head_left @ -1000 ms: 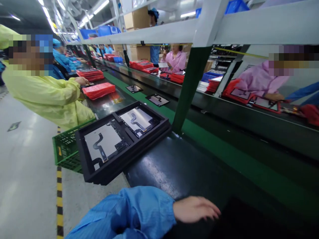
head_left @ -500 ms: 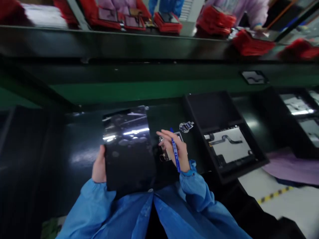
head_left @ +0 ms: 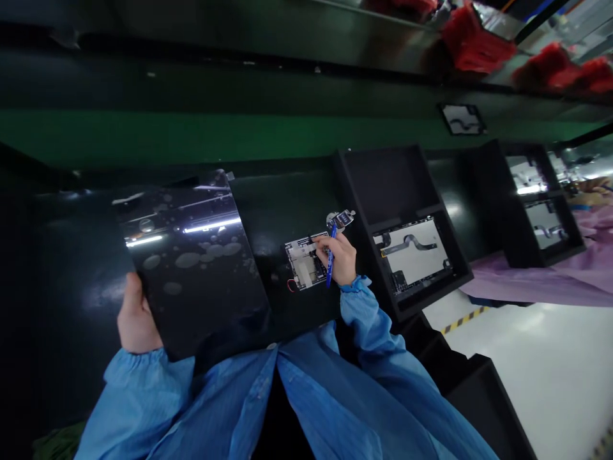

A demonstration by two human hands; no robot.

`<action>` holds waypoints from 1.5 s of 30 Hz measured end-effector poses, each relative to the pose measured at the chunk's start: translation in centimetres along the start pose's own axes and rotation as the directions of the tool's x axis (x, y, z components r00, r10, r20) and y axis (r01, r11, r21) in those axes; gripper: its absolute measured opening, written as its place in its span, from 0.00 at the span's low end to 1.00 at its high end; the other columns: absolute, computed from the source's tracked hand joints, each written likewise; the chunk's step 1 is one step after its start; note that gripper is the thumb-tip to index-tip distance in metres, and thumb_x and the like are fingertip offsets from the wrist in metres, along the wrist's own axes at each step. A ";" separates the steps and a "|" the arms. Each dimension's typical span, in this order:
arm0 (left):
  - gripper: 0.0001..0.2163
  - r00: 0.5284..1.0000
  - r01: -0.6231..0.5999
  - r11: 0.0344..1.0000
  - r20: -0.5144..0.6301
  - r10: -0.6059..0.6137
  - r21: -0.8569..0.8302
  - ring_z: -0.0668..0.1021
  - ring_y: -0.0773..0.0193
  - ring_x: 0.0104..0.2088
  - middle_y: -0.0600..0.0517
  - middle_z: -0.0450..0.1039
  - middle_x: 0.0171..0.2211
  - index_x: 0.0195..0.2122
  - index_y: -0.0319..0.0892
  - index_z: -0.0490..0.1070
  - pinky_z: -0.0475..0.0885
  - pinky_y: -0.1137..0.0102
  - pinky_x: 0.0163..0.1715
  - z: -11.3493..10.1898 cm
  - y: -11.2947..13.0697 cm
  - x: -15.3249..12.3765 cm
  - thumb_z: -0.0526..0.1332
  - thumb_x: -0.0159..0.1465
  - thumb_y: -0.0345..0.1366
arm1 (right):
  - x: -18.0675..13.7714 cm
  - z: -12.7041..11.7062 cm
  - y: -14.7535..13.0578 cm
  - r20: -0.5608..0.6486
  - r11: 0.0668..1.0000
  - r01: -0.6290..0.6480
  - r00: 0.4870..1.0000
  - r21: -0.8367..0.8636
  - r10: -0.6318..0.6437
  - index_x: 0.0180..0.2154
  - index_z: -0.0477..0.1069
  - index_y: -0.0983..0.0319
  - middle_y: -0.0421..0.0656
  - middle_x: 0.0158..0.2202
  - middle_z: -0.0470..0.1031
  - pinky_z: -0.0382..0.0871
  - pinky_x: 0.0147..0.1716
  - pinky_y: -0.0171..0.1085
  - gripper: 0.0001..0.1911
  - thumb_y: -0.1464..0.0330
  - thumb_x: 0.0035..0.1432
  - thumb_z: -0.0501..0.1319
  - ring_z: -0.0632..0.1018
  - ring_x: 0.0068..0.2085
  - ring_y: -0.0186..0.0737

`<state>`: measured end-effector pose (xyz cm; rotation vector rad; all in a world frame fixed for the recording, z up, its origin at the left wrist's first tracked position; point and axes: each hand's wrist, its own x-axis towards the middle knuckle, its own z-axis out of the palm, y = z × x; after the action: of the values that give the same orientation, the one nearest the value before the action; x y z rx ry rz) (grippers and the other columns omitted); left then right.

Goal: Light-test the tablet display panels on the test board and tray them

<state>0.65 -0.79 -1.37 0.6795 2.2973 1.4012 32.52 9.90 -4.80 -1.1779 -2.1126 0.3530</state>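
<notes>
A large glossy black screen panel (head_left: 201, 275) with bubble-like marks is tilted up in front of my body. My left hand (head_left: 138, 319) grips its left edge, thumb on the front; the other fingers are hidden behind the panel. To the right, my right hand (head_left: 342, 259) is closed around a blue pen (head_left: 330, 259). Its fingertips are at the upper right of a circuit board (head_left: 302, 265) with pale tape and a red wire loop, lying on the dark bench. Whether they touch the board I cannot tell. Just beyond that hand lies a small metallic part (head_left: 341, 219).
A black tray (head_left: 387, 182) on the right has a device with a white back and ribbon cable (head_left: 414, 252) in its near compartment. Another black tray (head_left: 514, 246) stands farther right. A similar device (head_left: 462, 119) lies at the back. Red bundles (head_left: 474, 45) sit on the raised shelf.
My view has turned right and down. My right hand has closed its fingers and come to the board's upper right, uncovering more of it. The screen panel and left hand sit farther left in view.
</notes>
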 end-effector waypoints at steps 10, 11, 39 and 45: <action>0.27 0.832 0.529 0.744 0.424 -0.359 -0.408 0.76 0.51 0.54 0.52 0.81 0.44 0.62 0.39 0.68 0.71 0.59 0.58 0.7 1.3 -0.6 0.50 0.71 0.53 | 0.0 0.0 0.1 0.081 0.988 0.120 0.990 -0.102 -0.112 0.35 0.71 0.58 0.41 0.42 0.80 0.70 0.37 0.37 0.09 0.75 0.65 0.55 0.74 0.38 0.39; 0.26 0.811 0.565 0.707 0.440 -0.384 -0.424 0.77 0.53 0.53 0.51 0.81 0.43 0.61 0.38 0.68 0.71 0.60 0.58 0.7 1.9 -0.8 0.49 0.73 0.50 | 0.0 0.0 0.1 0.071 0.986 0.127 0.990 -0.103 -0.120 0.35 0.71 0.59 0.41 0.42 0.80 0.70 0.37 0.36 0.09 0.75 0.65 0.55 0.74 0.38 0.39; 0.18 0.747 0.657 0.471 0.420 -0.516 -0.589 0.82 0.67 0.36 0.58 0.78 0.25 0.59 0.35 0.68 0.76 0.75 0.47 0.9 3.1 -0.9 0.51 0.74 0.39 | 0.0 0.1 0.0 0.004 0.985 0.112 0.994 -0.129 -0.113 0.34 0.71 0.59 0.42 0.42 0.81 0.72 0.37 0.37 0.09 0.74 0.66 0.55 0.77 0.38 0.38; 0.18 0.713 0.692 0.342 0.529 -0.460 -0.636 0.82 0.57 0.43 0.51 0.81 0.31 0.53 0.35 0.74 0.75 0.62 0.54 1.4 3.7 -1.5 0.51 0.73 0.41 | 0.8 0.3 -5.6 -0.079 0.890 -0.230 0.956 0.392 0.282 0.54 0.68 0.56 0.44 0.47 0.80 0.77 0.45 0.42 0.14 0.65 0.71 0.51 0.81 0.42 0.40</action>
<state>3.40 0.77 1.42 -0.2687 1.1829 1.5986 28.38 7.50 -1.70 -1.2080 -1.6748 0.7484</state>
